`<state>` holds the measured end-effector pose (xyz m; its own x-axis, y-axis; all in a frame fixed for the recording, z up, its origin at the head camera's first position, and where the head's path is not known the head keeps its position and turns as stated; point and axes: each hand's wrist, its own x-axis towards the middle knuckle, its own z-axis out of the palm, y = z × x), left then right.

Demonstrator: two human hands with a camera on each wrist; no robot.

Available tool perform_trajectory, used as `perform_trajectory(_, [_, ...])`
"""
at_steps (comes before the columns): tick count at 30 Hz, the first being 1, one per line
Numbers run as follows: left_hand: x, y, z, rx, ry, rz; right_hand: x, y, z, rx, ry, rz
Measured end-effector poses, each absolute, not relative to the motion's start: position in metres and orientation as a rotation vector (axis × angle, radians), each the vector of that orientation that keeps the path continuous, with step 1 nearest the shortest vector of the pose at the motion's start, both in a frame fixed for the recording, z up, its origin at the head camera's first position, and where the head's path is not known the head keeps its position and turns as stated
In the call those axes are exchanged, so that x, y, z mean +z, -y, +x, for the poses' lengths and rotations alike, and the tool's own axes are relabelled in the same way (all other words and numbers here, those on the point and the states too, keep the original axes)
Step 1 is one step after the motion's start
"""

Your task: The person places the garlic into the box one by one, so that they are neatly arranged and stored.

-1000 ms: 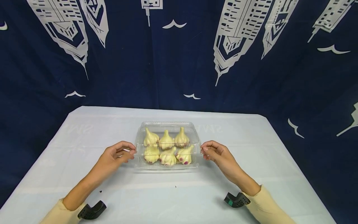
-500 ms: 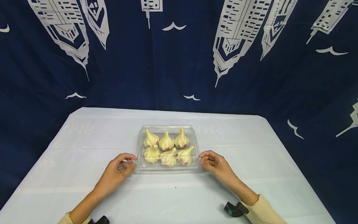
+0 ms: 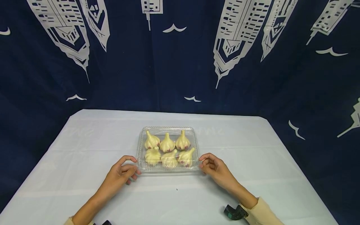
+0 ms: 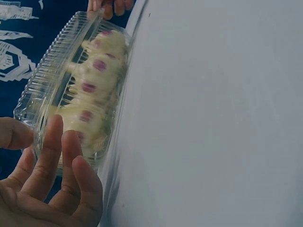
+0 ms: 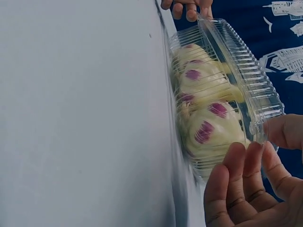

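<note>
A clear plastic clamshell box [image 3: 168, 171] stands in the middle of the table, with several pale yellow garlic bulbs [image 3: 167, 143] in two rows inside. Its ribbed lid [image 5: 251, 66] lies low over the bulbs; whether it meets the base all round, I cannot tell. At the box's near left corner, my left hand [image 3: 118, 173] pinches the lid's edge between thumb and forefinger. My right hand [image 3: 215, 170] does likewise at the near right corner. In both wrist views the other fingers spread loosely beside the box wall, and purple marks show on the bulbs.
White cloth covers the table [image 3: 84, 162]. Behind its far edge hangs a dark blue curtain [image 3: 123, 72] with white building prints. A small dark speck [image 3: 177, 189] lies in front of the box. A black wrist device [image 3: 235, 212] sits by the right sleeve.
The lid has swung down toward me over the garlic bulbs. Both hands have come down and nearer with its front edge, while the box base stays in place.
</note>
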<state>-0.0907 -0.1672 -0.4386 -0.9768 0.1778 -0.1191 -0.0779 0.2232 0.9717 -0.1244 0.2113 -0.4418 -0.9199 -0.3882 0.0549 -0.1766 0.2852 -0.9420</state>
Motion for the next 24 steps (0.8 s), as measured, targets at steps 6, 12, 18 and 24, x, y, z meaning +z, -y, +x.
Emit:
perform_trajectory(6, [-0.4424, 0.1630, -0.0890, 1.952, -2.175, 0.039, -0.4437, -0.2082, -0.1230, -1.737, -2.213, -0.501])
perform_trajectory(12, [-0.4443, 0.1601, -0.0888, 2.073, -2.086, 0.003, -0.4436, -0.2048, -0.1217, -1.833, -2.074, -0.402])
perform_trajectory(18, [-0.4457, 0.1601, -0.0890, 2.105, -2.054, -0.018, -0.4445, -0.2019, -0.1210, -1.878, -2.052, -0.367])
perform_trajectory(24, [-0.4470, 0.1604, -0.0900, 2.109, -2.035, -0.012, -0.4460, -0.2024, -0.1200, -1.908, -2.043, -0.356])
